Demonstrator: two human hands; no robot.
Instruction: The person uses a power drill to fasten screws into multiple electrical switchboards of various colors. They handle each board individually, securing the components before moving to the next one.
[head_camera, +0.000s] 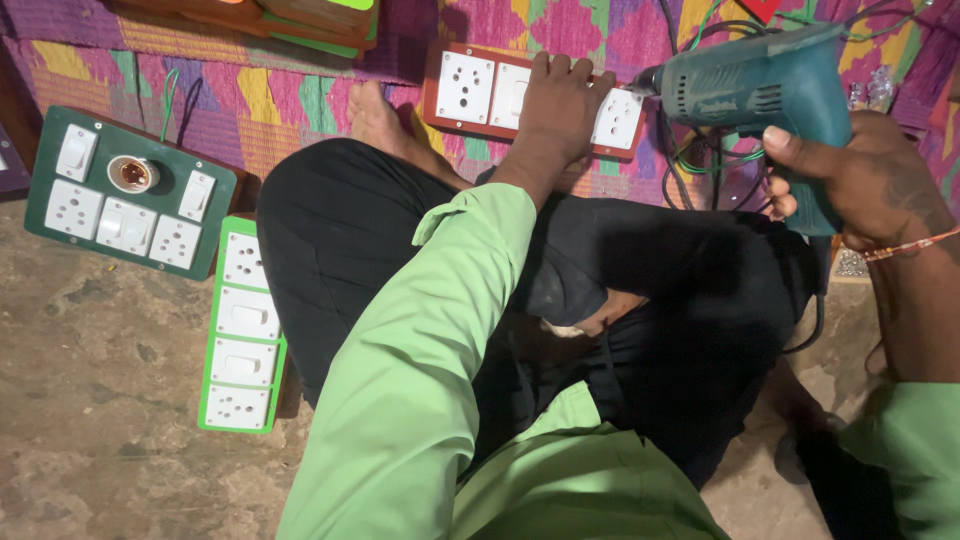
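On the patterned mat at the far edge of the floor lies a red switchboard (470, 92), pressed flat by the left hand (560, 100), fingers together. Beside it, the right hand (870, 185) grips a teal drill (765, 85), tip touching the board.

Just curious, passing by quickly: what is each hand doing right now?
Left hand: open, pressed flat on the red switchboard.
Right hand: closed around the teal electric drill.

Red switchboard (470, 95) flat; teal drill (765, 85) horiz.
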